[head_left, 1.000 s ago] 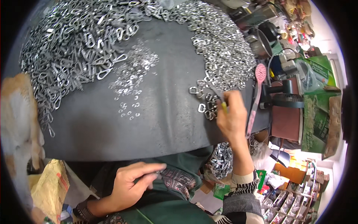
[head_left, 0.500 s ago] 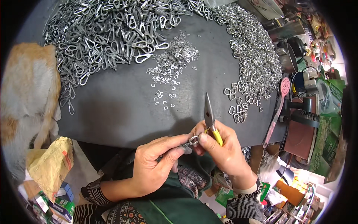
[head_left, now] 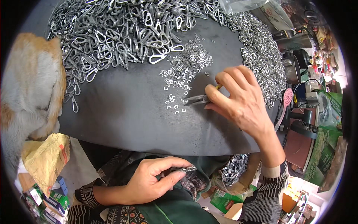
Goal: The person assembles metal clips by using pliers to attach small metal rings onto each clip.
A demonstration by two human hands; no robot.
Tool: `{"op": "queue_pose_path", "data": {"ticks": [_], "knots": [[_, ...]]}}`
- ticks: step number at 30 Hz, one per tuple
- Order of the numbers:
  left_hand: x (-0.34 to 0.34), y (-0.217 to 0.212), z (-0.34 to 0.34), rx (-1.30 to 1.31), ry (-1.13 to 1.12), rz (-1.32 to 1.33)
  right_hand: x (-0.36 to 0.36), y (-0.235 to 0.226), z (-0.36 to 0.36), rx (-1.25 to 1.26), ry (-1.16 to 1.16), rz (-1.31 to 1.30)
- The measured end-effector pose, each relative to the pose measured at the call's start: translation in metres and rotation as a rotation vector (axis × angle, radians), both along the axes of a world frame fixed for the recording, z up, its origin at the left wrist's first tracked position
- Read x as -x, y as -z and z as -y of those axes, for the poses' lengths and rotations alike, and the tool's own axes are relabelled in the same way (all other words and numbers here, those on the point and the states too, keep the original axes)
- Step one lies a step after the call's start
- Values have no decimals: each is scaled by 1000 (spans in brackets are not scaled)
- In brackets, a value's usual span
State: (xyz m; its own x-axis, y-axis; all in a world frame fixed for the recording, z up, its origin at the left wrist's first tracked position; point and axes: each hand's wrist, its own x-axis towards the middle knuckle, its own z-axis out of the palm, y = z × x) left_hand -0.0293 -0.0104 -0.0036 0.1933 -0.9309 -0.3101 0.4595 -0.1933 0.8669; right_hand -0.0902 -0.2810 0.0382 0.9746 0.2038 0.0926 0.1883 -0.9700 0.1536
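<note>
**Needle-nose pliers (head_left: 201, 98) at the C-shaped rings (head_left: 192, 56)**

Your right hand (head_left: 240, 99) grips the needle-nose pliers, tips just beside loose C-shaped rings on the dark tabletop (head_left: 145, 127). Your left hand (head_left: 151, 181), just off its near edge, pinches a partly hidden metal fitting (head_left: 190, 169) between thumb and fingers.

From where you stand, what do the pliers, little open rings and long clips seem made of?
Pliers: probably steel, satin grey with a soft sheen. Little open rings: likely bright metal, glinting white. Long clips: seemingly polished metal, with sharp highlights; exact alloy unclear.
</note>
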Motion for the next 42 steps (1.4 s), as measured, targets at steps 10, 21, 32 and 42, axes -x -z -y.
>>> {"op": "queue_pose_path", "data": {"ticks": [10, 21, 32, 42], "knots": [[-8, -1, 0, -20, 68, 0, -28, -5, 15, 38, -171, -59], [-30, -9, 1, -101, -157, -11, -18, -17, 3, -121, -230, 0], [-29, -12, 4, -137, -252, -443, -1, -40, -27, -253, -213, 2], [-53, -23, -7, 66, 121, 316, 50, -41, -67, -297, -56, -22]]}}
